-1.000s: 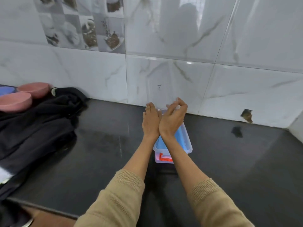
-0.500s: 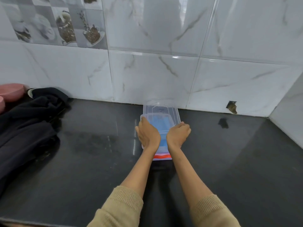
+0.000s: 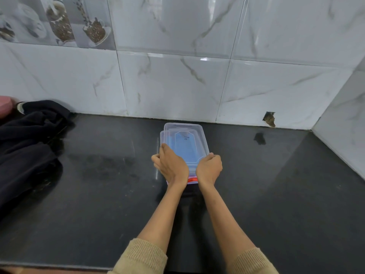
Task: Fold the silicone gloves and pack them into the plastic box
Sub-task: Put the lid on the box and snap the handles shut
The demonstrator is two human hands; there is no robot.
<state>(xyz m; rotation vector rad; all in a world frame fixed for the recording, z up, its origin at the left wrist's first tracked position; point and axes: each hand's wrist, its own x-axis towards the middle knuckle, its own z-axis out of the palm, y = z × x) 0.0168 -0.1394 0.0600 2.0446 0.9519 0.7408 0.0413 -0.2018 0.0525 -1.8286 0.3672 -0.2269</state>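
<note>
Clear plastic box [image 3: 184, 144] with its clear lid [image 3: 187, 135] laid on top, seen from the head view; I read the lid as sitting slightly askew, its far edge offset from the box rim. Through the lid I see a blue silicone glove [image 3: 187, 153] inside the box, and an orange-red edge [image 3: 192, 179] shows at the near end, between my 2 wrists; I cannot tell what it belongs to.

My left hand [image 3: 171, 165] lies over the near-left corner of the lid, fingers curled over the left rim. My right hand [image 3: 209, 169] grips the near-right corner, fingers curled round the rim. Both hands thus clamp the near end; the far half of the lid is uncovered.

Beyond the grip, the far edge of the box lies near the marble-tiled wall [image 3: 177, 86]. Right of the grip, the black countertop [image 3: 266, 184] runs bare to a side wall [image 3: 343, 125]. Left of the grip, bare counter reaches a heap of dark cloth [image 3: 29, 145], well apart from the box, with a pink bowl [image 3: 5, 105] at the frame edge. Toward me, bare counter extends to its front edge.
</note>
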